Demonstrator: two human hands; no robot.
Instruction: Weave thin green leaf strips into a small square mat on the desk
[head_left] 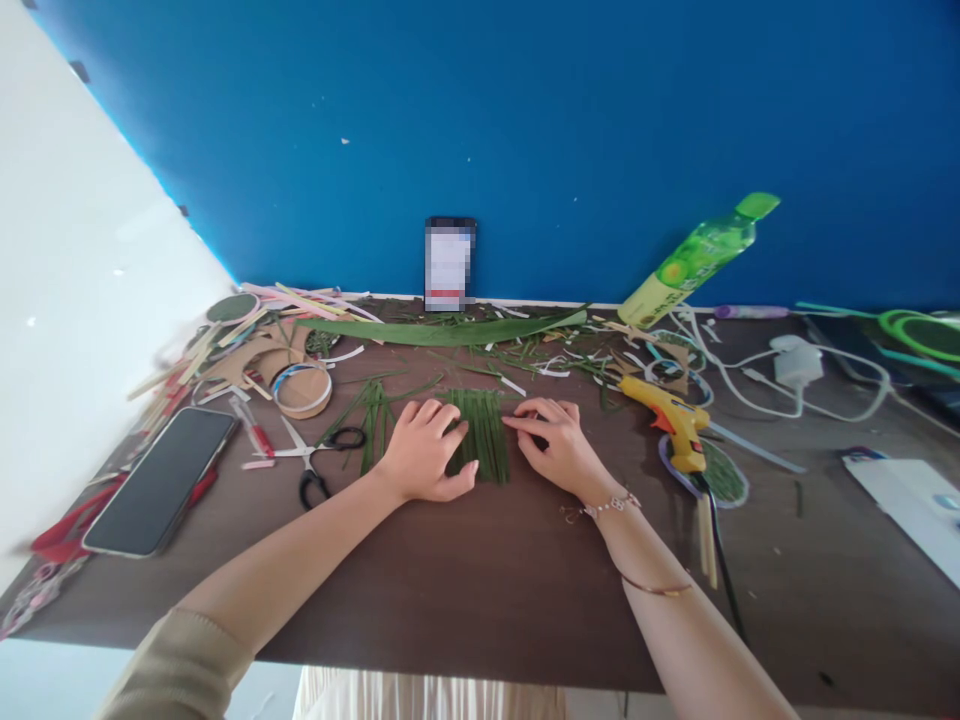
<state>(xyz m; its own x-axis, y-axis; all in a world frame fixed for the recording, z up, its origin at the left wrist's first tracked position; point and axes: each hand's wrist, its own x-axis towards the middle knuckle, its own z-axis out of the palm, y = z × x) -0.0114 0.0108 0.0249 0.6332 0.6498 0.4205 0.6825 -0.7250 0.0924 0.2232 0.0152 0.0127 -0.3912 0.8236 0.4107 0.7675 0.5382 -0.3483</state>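
Note:
A row of narrow green leaf strips [482, 436] lies side by side on the dark brown table in front of me. My left hand [426, 450] rests over the left part of the row, palm down, fingers spread and thumb out, covering some strips. At the right edge of the row is my right hand [551, 440], its fingertips pointing at or touching the outer strip. A gap shows between its fingers and thumb, and I see nothing held there. More loose leaf strips [375, 420] fan out left of my left hand.
Black-handled scissors [309, 456] and a dark phone [161, 482] lie left, with a tape roll [301, 388] behind. On the right are a yellow glue gun [679, 425] and white charger [796, 362]. A green bottle [697, 262] and another phone [448, 265] lean on the blue wall.

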